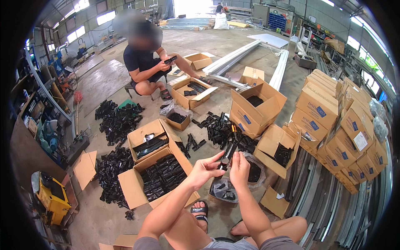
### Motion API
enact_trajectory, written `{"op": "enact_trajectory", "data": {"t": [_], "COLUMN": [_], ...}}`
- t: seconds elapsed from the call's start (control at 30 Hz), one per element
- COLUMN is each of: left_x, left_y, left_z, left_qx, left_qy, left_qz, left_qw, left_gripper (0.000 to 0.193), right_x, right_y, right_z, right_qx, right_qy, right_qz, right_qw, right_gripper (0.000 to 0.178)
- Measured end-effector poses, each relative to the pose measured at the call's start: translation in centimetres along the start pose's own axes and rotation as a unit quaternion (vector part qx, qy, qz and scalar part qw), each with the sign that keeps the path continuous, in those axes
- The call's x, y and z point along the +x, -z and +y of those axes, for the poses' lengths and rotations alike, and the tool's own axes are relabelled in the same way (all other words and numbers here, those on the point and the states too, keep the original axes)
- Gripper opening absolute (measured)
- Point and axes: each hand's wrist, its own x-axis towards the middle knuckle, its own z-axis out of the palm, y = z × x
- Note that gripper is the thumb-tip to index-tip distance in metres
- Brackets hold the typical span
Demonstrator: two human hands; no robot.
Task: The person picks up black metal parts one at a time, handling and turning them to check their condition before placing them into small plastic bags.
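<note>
In front of me, above the boxes, both hands hold a small black plastic part point(227, 155). My left hand point(204, 170) pinches it from the left, thumb and fingers closed. On the other side my right hand point(239, 167) is closed against it, fingertips pressed together. Beneath the hands stands a small box with a clear bag of black pieces point(223, 188). A second plastic bag point(259, 171) of black pieces lies to the right. Behind the hands spreads a pile of black parts point(216, 129), with an orange item point(233, 128) showing at its edge.
To the left stands an open carton point(130, 192) packed with black parts, beside heaps of loose parts point(110, 175). Another person point(143, 62) sits far left, holding a black part. Stacked cartons point(314, 110) and long metal strips point(329, 204) lie right.
</note>
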Motion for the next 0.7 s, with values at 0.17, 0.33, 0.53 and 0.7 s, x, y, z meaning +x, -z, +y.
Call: {"op": "enact_trajectory", "data": {"t": [0.17, 0.33, 0.53, 0.7], "left_x": [-0.1, 0.0, -0.1, 0.0], "left_y": [0.5, 0.5, 0.2, 0.2], "left_z": [-0.2, -0.2, 0.1, -0.1], "left_qx": [-0.009, -0.008, -0.013, -0.002], "left_qy": [0.001, 0.002, 0.012, 0.020], "left_qz": [-0.002, -0.009, -0.009, -0.006], "left_qw": [1.000, 1.000, 1.000, 1.000], "left_gripper": [0.072, 0.071, 0.074, 0.075], "right_x": [-0.2, 0.2, -0.1, 0.2], "right_y": [0.4, 1.8, 1.7, 1.8], "right_z": [-0.8, 0.1, -0.7, 1.1], "right_qx": [0.005, 0.018, 0.039, -0.032], "right_qy": [0.057, 0.045, 0.040, 0.066], "right_qz": [-0.029, -0.122, -0.049, -0.083], "right_qw": [0.998, 0.991, 0.997, 0.994], "right_gripper": [0.035, 0.033, 0.027, 0.025]}}
